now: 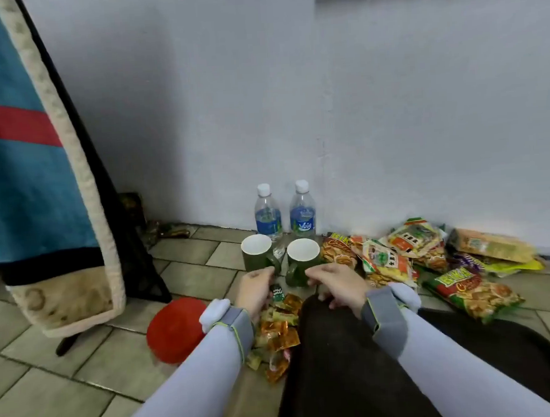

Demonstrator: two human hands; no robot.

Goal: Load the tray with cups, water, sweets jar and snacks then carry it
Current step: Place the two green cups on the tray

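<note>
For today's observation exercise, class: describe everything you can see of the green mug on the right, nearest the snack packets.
The right mug is dark green outside and white inside, apparently glazed ceramic. It looks empty and stands upright on the tiled floor, its handle turned toward the left mug. Two water bottles stand behind it; snack packets lie beside it on the right. The right hand reaches its near side, fingers at its lower wall; firm contact cannot be confirmed.

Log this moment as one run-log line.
left hand at left mug handle | right hand at right mug | bottles upright by wall | snacks on floor | tray not visible
</note>
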